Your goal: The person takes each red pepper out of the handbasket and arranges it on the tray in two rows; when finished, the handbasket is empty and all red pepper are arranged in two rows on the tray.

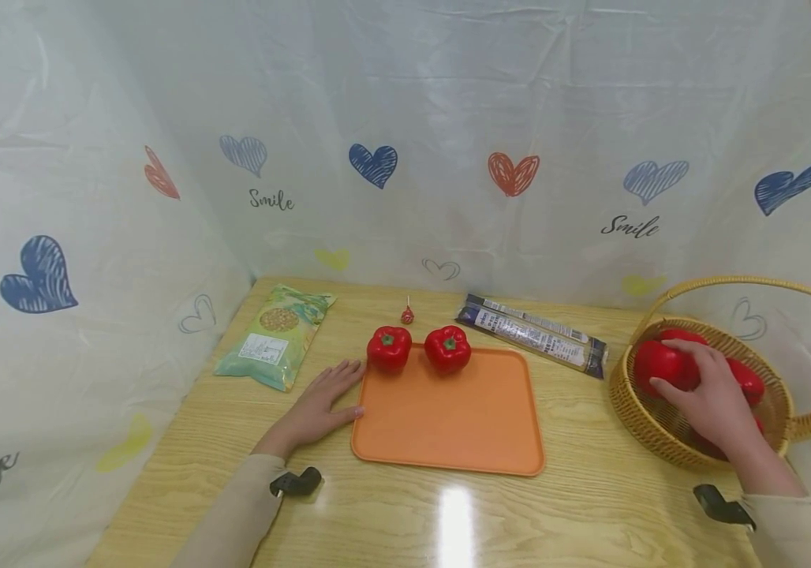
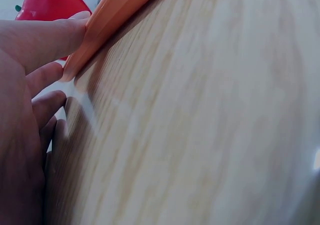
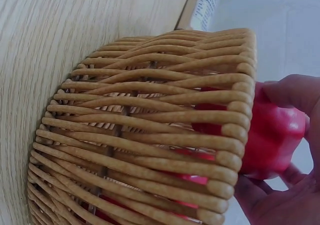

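My right hand (image 1: 714, 398) reaches into a wicker basket (image 1: 643, 418) and grips a red bell pepper (image 1: 657, 364) between thumb and fingers. In the right wrist view this pepper (image 3: 274, 135) stands partly above the basket rim, lobed side out. More red items, one an elongated red piece (image 1: 746, 382), lie in the basket, partly hidden by the hand. My left hand (image 1: 316, 406) rests with straight fingers at the left edge of an orange tray (image 1: 448, 426), its thumb touching the rim. Two red bell peppers (image 1: 389, 349) with green stems sit along the tray's far edge.
A green food packet (image 1: 278, 335) lies at the back left of the wooden table (image 1: 576, 505). Behind the tray is a small wrapped lollipop (image 1: 407, 314). Long dark packets (image 1: 529, 335) lie at the back right. The basket's tall handle (image 1: 753, 280) arches above it.
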A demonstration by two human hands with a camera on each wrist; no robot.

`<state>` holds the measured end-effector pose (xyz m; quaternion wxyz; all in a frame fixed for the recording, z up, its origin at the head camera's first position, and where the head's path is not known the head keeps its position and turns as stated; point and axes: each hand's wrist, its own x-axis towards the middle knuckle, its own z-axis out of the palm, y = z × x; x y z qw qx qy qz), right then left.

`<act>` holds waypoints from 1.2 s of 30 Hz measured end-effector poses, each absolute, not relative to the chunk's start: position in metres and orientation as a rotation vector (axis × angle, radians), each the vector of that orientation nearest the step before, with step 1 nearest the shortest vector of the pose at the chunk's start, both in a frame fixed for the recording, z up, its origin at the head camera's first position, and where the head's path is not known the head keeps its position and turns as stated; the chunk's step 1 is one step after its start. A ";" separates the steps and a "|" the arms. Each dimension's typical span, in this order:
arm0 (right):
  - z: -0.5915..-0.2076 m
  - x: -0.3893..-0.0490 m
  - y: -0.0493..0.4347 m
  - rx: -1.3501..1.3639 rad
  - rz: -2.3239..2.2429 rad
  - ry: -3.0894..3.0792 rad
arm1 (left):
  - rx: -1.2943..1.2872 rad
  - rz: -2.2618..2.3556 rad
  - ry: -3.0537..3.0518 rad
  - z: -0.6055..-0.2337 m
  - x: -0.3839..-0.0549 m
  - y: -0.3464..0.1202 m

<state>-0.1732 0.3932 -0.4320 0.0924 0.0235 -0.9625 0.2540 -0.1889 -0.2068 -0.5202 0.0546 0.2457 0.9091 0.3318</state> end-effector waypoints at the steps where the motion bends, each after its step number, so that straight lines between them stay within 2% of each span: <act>1: -0.432 -0.173 0.393 0.074 0.754 -2.853 | 0.745 1.007 2.760 -0.520 -0.189 -0.207; 36: -0.410 -0.161 0.355 0.176 0.884 -2.700 | 0.762 1.000 2.771 -0.523 -0.190 -0.209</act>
